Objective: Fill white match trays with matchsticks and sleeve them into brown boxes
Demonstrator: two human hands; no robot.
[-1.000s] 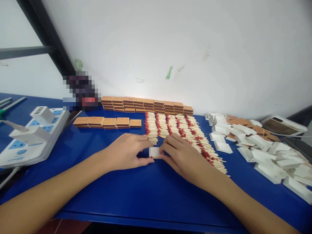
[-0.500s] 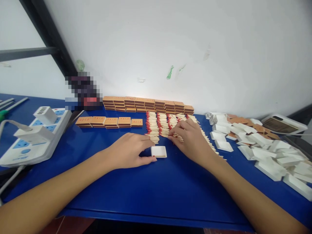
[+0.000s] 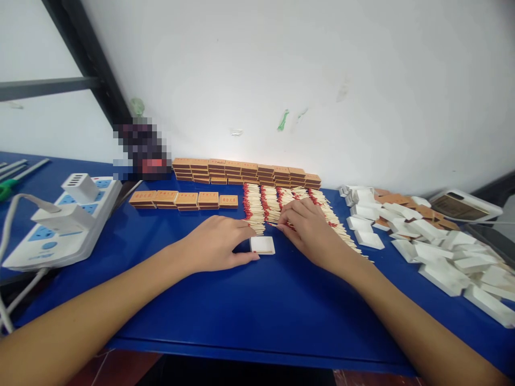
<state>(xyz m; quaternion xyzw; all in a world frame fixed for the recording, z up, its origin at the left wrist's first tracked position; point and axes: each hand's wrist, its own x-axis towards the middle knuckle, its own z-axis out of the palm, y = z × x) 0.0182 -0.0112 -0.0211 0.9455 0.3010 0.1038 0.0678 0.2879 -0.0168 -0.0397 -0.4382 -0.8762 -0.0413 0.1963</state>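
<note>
A small white matchbox tray lies on the blue table with a match along its near side. My left hand grips the tray's left end between thumb and forefinger. Past the tray, rows of red-tipped matches are spread side by side. My right hand is over the near end of these rows, thumb and forefinger pinched together. From that pinch a single match sticks out to the left. Part of the rows is hidden beneath the right hand.
Closed orange matchboxes stand in a short row at left, with a longer stack against the wall. White trays and orange sleeves are heaped at right, beside a phone. A power strip with chargers lies at left.
My right hand's fingertips have come up off the matches slightly, and a match now shows in the pinch. My left hand stays at the tray. The view has shifted a little.
</note>
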